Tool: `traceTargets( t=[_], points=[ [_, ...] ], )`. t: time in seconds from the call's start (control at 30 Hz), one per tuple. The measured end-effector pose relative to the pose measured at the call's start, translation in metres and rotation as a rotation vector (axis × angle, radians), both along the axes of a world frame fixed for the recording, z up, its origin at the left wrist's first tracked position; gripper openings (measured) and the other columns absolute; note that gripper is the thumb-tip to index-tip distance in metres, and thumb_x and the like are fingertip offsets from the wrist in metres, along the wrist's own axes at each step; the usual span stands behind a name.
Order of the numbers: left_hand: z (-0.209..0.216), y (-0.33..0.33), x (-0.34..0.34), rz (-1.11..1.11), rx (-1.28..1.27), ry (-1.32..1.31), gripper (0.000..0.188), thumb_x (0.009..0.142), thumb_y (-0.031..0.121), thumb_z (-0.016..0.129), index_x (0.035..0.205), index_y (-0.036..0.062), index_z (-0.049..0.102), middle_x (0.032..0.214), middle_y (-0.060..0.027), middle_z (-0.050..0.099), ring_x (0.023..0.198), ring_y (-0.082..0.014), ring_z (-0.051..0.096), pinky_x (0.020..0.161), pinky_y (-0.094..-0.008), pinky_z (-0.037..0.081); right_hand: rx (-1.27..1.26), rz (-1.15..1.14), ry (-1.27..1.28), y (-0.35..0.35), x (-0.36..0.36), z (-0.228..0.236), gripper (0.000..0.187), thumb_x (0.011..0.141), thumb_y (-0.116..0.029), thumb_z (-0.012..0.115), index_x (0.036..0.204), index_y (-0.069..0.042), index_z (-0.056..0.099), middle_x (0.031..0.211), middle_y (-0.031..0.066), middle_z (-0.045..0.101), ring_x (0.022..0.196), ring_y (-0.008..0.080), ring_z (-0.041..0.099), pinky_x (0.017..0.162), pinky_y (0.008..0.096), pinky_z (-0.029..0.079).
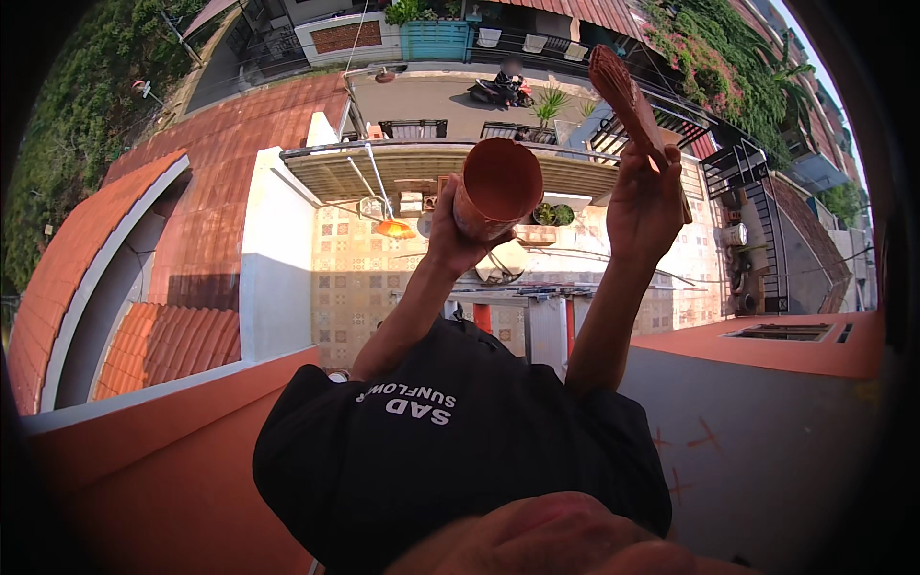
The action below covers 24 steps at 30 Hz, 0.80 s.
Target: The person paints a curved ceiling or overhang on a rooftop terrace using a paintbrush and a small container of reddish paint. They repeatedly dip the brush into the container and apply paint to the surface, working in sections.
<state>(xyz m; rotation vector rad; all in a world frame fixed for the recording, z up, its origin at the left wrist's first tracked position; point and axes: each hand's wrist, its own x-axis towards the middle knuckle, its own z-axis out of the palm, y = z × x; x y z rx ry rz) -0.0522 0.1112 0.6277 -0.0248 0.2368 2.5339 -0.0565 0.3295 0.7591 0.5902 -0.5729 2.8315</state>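
Note:
My left hand [450, 233] is closed around the side of a round paint can [502, 184]. The can's mouth faces up toward me, and its inside is coated reddish-brown. Higher and to the right, my right hand [644, 213] grips the handle of a paintbrush [623, 91]. The brush points up and to the left, its bristles thick with the same reddish-brown paint. Brush and can are apart, with a gap between my two hands. How much paint is in the can I cannot tell.
Below lies a tiled terrace [350, 278] with an orange broom [395, 229], potted plants [554, 215] and a white bucket [735, 235]. An orange-red wall [172, 450] is at left, a grey surface [767, 460] at right. Beyond, a person rides a motorbike [498, 91] along the street.

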Motion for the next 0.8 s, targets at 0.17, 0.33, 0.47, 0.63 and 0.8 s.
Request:
traceTargets(
  t=[0.17, 0.33, 0.47, 0.63, 0.8],
  points=[
    [-0.002, 0.006, 0.002, 0.105, -0.186, 0.212, 0.068, 0.092, 0.065, 0.045, 0.141, 0.0193, 0.041, 0.136, -0.0125, 0.050, 0.118, -0.0319, 0.057, 0.087, -0.0501, 0.055, -0.005, 0.031, 0.035, 0.003, -0.001, -0.002, 0.025, 0.096, -0.014, 0.059, 0.115, 0.002, 0.057, 0.121, 0.0250, 0.056, 0.116, 0.0326, 0.054, 0.097, 0.0350, 0.054],
    [-0.009, 0.004, -0.011, -0.013, 0.038, 0.028, 0.067, 0.092, 0.065, 0.045, 0.141, 0.0190, 0.040, 0.136, -0.0126, 0.050, 0.118, -0.0323, 0.056, 0.087, -0.0500, 0.055, -0.003, 0.016, 0.013, 0.002, -0.007, -0.001, 0.025, 0.096, -0.013, 0.059, 0.115, 0.003, 0.057, 0.121, 0.0250, 0.056, 0.115, 0.0328, 0.055, 0.097, 0.0348, 0.053],
    [-0.013, 0.004, -0.013, -0.021, 0.037, 0.050, 0.066, 0.092, 0.065, 0.045, 0.140, 0.0198, 0.041, 0.137, -0.0121, 0.049, 0.119, -0.0317, 0.056, 0.087, -0.0500, 0.055, -0.005, -0.002, 0.017, 0.002, -0.007, -0.001, 0.025, 0.096, -0.013, 0.059, 0.115, 0.002, 0.057, 0.120, 0.0248, 0.057, 0.116, 0.0325, 0.054, 0.097, 0.0344, 0.053],
    [-0.011, 0.005, -0.009, 0.028, -0.088, 0.105, 0.065, 0.092, 0.065, 0.045, 0.140, 0.0218, 0.042, 0.137, -0.0102, 0.049, 0.119, -0.0306, 0.056, 0.085, -0.0505, 0.055, 0.011, -0.029, 0.013, 0.005, -0.002, -0.003, 0.024, 0.097, -0.015, 0.059, 0.116, 0.000, 0.056, 0.120, 0.0232, 0.057, 0.115, 0.0310, 0.056, 0.097, 0.0347, 0.053],
    [-0.007, 0.007, -0.004, 0.158, -0.389, 0.372, 0.066, 0.091, 0.067, 0.046, 0.140, 0.0231, 0.042, 0.137, -0.0094, 0.049, 0.120, -0.0300, 0.055, 0.085, -0.0512, 0.055, 0.028, -0.050, 0.018, 0.009, 0.004, -0.003, 0.024, 0.098, -0.018, 0.057, 0.118, -0.004, 0.054, 0.117, 0.0192, 0.060, 0.114, 0.0290, 0.059, 0.097, 0.0340, 0.054]
  ],
)
